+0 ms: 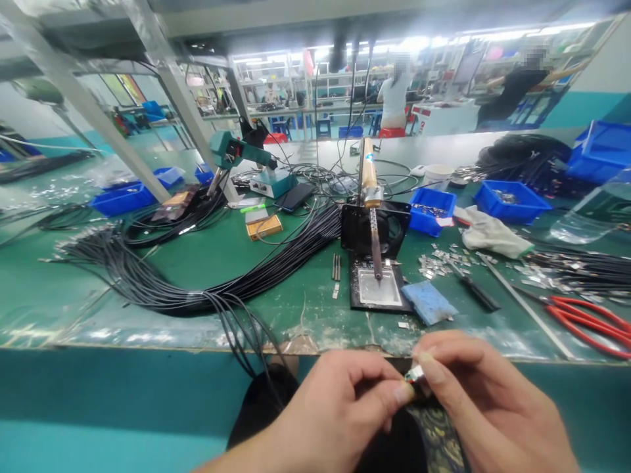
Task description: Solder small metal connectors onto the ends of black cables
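Over my lap, just off the bench edge, my left hand (352, 401) pinches the green end of a small metal connector (415, 374). The fingertips of my right hand (473, 387) are closed on the connector's silver side. Beyond my hands a soldering iron (375, 243) points down over a square metal tray (378, 288) on a black base. A blue sponge (430, 302) lies beside that base. The lower parts of my fingers hide whatever is under the connector.
A thick bundle of black cables (197, 301) curves across the green bench (296, 322) and hangs over its edge. Red-handled pliers (586, 322), a black-handled tool (478, 292), a glove (495, 233) and blue bins (513, 200) lie right. Two people stand beyond.
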`<state>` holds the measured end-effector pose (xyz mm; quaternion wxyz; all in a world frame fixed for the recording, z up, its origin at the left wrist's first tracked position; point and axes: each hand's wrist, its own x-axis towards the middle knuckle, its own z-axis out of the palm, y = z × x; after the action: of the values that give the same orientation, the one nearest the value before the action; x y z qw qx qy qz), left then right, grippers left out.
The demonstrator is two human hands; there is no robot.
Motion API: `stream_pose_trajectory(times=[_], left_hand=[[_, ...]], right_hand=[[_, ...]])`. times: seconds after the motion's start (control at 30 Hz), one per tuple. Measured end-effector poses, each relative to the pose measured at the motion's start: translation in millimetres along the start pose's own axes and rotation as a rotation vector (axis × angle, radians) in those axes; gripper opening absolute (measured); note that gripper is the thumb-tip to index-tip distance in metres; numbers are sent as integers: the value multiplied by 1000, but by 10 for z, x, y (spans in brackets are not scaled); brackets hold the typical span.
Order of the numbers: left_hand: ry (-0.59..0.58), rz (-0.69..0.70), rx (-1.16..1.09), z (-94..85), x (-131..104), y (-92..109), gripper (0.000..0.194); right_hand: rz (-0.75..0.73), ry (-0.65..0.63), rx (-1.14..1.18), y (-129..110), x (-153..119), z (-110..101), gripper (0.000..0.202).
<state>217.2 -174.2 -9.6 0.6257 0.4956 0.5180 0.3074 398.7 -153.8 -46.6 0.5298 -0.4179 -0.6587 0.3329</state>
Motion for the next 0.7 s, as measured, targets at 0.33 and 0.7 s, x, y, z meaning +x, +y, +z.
stream_pose_trajectory(times=[0.33,0.7], left_hand=[[83,71,109,10,-55,18,22],[119,68,3,42,-53,-41,21]], right_hand=[[72,-23,-43,20,-52,21,3],[96,37,-41,10,-78,89,4]])
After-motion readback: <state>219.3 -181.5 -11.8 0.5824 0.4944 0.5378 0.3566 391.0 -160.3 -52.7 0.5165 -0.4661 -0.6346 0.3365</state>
